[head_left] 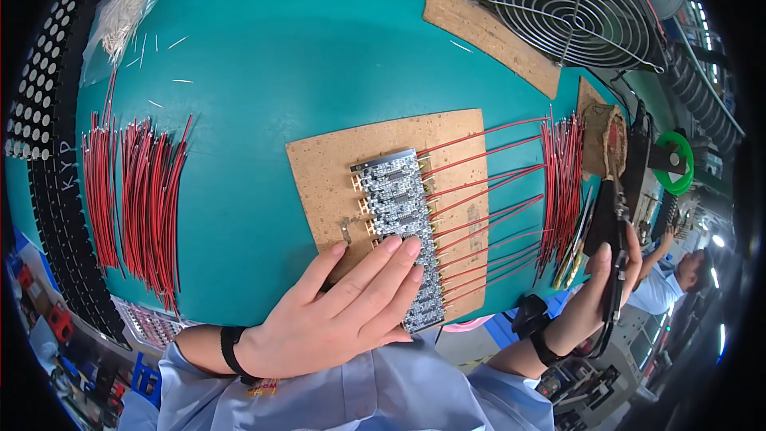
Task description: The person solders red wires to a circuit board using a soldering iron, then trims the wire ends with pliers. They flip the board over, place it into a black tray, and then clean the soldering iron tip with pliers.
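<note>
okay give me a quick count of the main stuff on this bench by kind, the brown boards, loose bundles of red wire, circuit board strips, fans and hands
Cork boards: 2, one under the circuit board strip, one under the fan
Loose red wire bundles: 3
Circuit board strips: 1
Wire-guard fans: 1
Hands: 2, left hand, right hand holding a black tool
Total: 9

Bright, even overhead light fills the teal work table (279,72), casting only soft shadows. Centre is sharp; fisheye bending and dark vignetting grow from nine through three o'clock edges.
</note>
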`<control>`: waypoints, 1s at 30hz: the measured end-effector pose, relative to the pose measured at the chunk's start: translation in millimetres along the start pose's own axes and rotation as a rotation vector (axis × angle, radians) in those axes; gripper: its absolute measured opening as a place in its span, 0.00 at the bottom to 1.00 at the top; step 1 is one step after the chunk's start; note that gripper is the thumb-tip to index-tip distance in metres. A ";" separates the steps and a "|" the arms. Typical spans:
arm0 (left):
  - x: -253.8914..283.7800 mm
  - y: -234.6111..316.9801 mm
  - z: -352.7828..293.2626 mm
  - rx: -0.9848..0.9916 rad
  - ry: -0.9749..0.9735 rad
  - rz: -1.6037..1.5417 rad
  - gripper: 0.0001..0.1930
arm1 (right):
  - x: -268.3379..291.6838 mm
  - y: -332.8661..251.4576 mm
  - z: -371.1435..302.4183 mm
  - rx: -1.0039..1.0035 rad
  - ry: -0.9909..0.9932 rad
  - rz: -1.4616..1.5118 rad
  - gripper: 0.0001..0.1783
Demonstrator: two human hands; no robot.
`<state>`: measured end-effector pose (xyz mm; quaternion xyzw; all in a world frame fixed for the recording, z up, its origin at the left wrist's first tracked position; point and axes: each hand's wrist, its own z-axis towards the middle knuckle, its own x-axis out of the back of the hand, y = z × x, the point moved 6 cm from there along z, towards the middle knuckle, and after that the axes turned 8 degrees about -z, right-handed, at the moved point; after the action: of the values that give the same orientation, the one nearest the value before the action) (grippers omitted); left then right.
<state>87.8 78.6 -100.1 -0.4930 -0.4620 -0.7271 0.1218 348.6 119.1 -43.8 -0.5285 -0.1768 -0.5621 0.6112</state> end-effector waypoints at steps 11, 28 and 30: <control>1.9 -0.3 1.4 0.043 -0.019 0.045 0.27 | 12.1 28.9 -40.6 -0.124 0.041 0.474 0.25; 2.3 2.7 5.3 0.055 0.007 0.016 0.26 | -10.7 0.3 -83.9 -0.039 -0.317 0.992 0.24; 2.5 2.9 5.0 0.054 0.005 0.012 0.27 | -11.9 0.7 -85.9 -0.045 -0.342 0.985 0.24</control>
<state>91.4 81.7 -96.0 -0.4903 -0.4782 -0.7150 0.1404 313.1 52.4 -86.2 -0.6463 0.0078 -0.1173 0.7540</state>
